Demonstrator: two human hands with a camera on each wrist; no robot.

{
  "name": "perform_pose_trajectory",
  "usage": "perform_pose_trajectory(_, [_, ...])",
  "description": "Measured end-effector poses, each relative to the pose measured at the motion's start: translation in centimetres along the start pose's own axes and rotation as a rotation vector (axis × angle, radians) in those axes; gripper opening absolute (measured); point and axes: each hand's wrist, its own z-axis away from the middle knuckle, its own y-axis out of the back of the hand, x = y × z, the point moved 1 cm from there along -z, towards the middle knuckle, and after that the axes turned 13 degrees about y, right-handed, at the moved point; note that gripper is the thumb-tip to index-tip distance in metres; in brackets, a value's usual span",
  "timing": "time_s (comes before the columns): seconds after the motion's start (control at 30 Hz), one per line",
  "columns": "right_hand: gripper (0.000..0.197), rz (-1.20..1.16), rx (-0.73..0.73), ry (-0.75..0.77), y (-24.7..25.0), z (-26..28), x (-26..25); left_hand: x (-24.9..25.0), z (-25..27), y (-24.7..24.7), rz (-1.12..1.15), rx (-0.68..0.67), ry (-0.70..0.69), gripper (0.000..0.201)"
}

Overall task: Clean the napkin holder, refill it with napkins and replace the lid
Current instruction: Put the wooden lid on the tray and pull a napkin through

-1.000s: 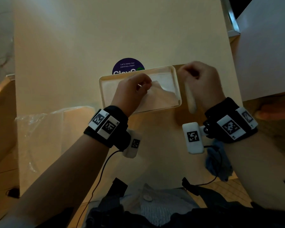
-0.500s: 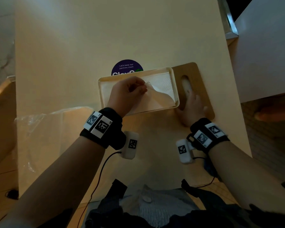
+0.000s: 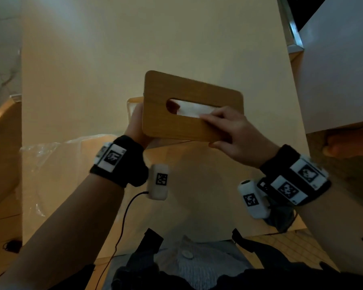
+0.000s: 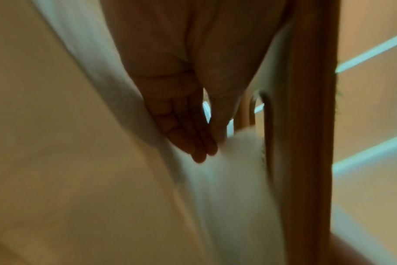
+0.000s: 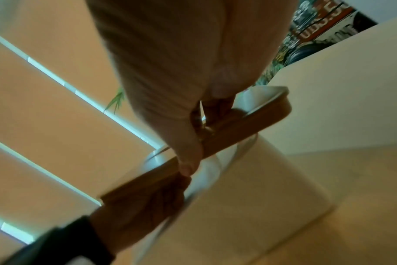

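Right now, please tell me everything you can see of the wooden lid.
The wooden lid is a flat brown board with rounded corners and wood-like grain. A long oval slot runs along its middle, and a white napkin shows through it. The lid is held tilted above the white holder, not yet seated. The right hand grips its near edge, fingers on top. The left hand is at its left end, fingers hidden beneath.

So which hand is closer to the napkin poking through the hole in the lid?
Left. The left hand is under the lid, fingers touching the napkin. The right hand grips the lid's near edge, fingers by the hole.
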Motion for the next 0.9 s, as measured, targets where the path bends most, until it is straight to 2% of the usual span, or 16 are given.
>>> perform_pose_trajectory(0.03, [0.065,0.012,-0.018,-0.013,-0.6,-0.3,0.1,0.2,0.3,0.7,0.003,-0.038,0.016,0.017])
perform_pose_trajectory(0.1, [0.065,0.053,-0.047,-0.015,-1.1,-0.8,0.3,0.2,0.5,2.6,-0.016,-0.026,0.041,0.01])
perform_pose_trajectory(0.17, [0.065,0.12,-0.082,0.004,-1.0,-1.5,0.4,-0.4,0.9,4.7,0.042,-0.036,0.066,0.023])
perform_pose_trajectory(0.23, [0.064,0.174,-0.123,0.025,-1.0,-2.1,0.2,-0.7,1.6,6.2,0.093,-0.031,0.059,0.027])
perform_pose_trajectory(0.37, [0.064,0.237,-0.162,0.063,-1.3,-3.2,-0.1,-1.6,2.5,7.1,-0.085,0.097,-0.026,0.021])
perform_pose_trajectory(0.47, [0.063,0.218,-0.164,0.075,-1.4,-3.6,-0.1,-2.5,2.4,7.1,-0.133,0.184,-0.049,0.037])
perform_pose_trajectory(0.63, [0.063,0.18,-0.151,0.063,-1.3,-3.2,0.3,-2.8,2.2,6.5,-0.249,0.266,-0.09,0.042])
perform_pose_trajectory(0.7, [0.06,0.19,-0.03,0.032,-0.8,-2.8,0.5,-2.8,1.9,6.5,-0.29,0.3,-0.101,0.041])
perform_pose_trajectory(0.77, [0.05,0.15,0.264,-0.094,-0.1,-2.3,1.3,-2.9,1.8,6.6,-0.293,0.316,-0.105,0.039])
perform_pose_trajectory(0.8, [0.049,0.075,0.388,-0.218,0.1,-2.0,2.1,-3.0,1.8,6.6,-0.284,0.32,-0.11,0.038])
perform_pose_trajectory(0.87, [0.05,-0.198,0.446,-0.462,0.0,-1.7,2.9,-3.0,1.8,6.7,-0.274,0.333,-0.115,0.034])
perform_pose_trajectory(0.9, [0.048,-0.32,0.432,-0.512,-0.3,-1.6,3.0,-3.0,1.8,6.7,-0.271,0.337,-0.114,0.033])
